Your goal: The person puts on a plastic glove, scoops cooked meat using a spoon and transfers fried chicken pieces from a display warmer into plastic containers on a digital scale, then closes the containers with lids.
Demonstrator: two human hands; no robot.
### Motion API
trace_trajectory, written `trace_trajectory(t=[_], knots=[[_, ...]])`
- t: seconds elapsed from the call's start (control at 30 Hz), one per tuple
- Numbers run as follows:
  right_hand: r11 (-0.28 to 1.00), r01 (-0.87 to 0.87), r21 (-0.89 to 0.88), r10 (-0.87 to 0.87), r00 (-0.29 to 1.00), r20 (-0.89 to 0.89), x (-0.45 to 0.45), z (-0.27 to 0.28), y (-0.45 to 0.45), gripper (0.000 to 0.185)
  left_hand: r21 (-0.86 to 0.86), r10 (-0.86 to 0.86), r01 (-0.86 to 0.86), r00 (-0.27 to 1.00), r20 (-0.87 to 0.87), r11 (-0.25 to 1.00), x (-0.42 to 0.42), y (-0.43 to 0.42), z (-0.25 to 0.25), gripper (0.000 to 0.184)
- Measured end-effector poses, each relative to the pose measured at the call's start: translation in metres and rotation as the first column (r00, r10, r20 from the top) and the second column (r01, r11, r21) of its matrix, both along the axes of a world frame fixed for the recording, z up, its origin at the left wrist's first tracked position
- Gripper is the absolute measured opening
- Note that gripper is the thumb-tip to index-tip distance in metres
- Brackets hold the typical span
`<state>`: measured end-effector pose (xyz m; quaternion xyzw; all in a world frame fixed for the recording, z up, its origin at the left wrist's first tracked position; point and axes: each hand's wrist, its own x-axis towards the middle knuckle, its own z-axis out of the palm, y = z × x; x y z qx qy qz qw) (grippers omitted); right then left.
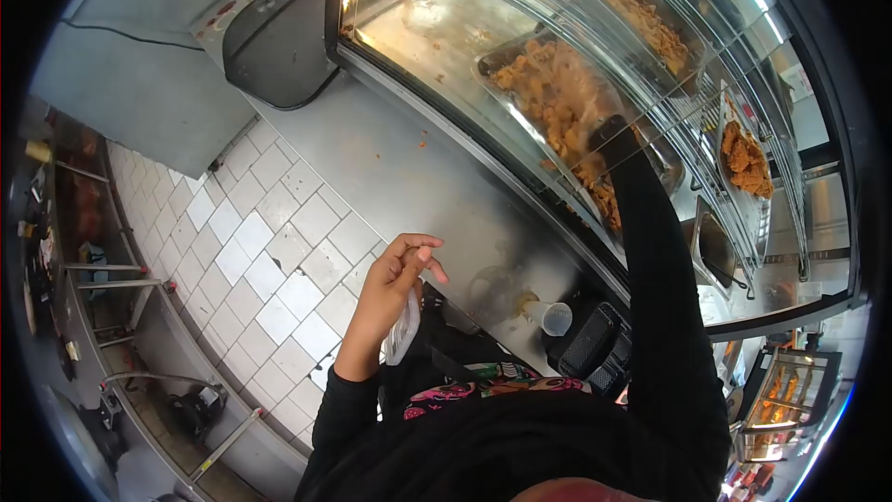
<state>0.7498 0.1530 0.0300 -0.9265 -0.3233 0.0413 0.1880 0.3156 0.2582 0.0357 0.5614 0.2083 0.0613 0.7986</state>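
In the head view, the right hand [580, 100] is reaching over the fried chicken [531, 72], which is lying beneath and around it in a metal tray [520, 117] whose long axis is running from upper left to lower right; blur is hiding whether its fingers are together or clamped on a piece. The left hand [395, 281] is hovering farther off, outside the glass case, fingers loosely bent, with clear plastic [402, 338] hanging beside its wrist, its hold unclear.

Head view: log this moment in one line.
left hand: fingers part-curled, by counter | right hand: inside case, at chicken | right grip: unclear
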Motion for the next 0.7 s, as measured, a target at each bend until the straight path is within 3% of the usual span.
trace_trajectory(t=[0.17, 0.33, 0.5, 0.67, 0.7], knots=[[0.912, 0.139, 0.386, -0.015, 0.952, -0.305, 0.003, 0.000, -0.027, 0.027, 0.028, 0.012, -0.012, 1.000, -0.017, 1.000, -0.003, 0.004, -0.004, 0.029], [0.640, 0.386, 0.664, 0.182, 0.764, -0.619, -0.010, -0.001, -0.050, 0.029, 0.030, 0.030, -0.029, 0.999, -0.034, 0.999, -0.004, 0.004, -0.005, 0.029], [0.377, 0.572, 0.729, 0.440, 0.582, -0.684, -0.067, 0.005, -0.090, 0.031, 0.035, 0.035, -0.033, 0.997, -0.064, 0.999, 0.003, -0.002, 0.002, 0.029], [0.135, 0.721, 0.680, 0.349, 0.608, -0.713, -0.180, 0.059, -0.129, 0.038, 0.057, -0.044, 0.050, 0.995, -0.091, 0.997, 0.022, -0.018, 0.013, 0.030], [0.138, 0.733, 0.666, 0.448, 0.554, -0.702, -0.190, 0.058, -0.146, 0.040, 0.058, -0.066, 0.071, 0.993, -0.096, 0.996, 0.027, -0.022, 0.015, 0.029]])
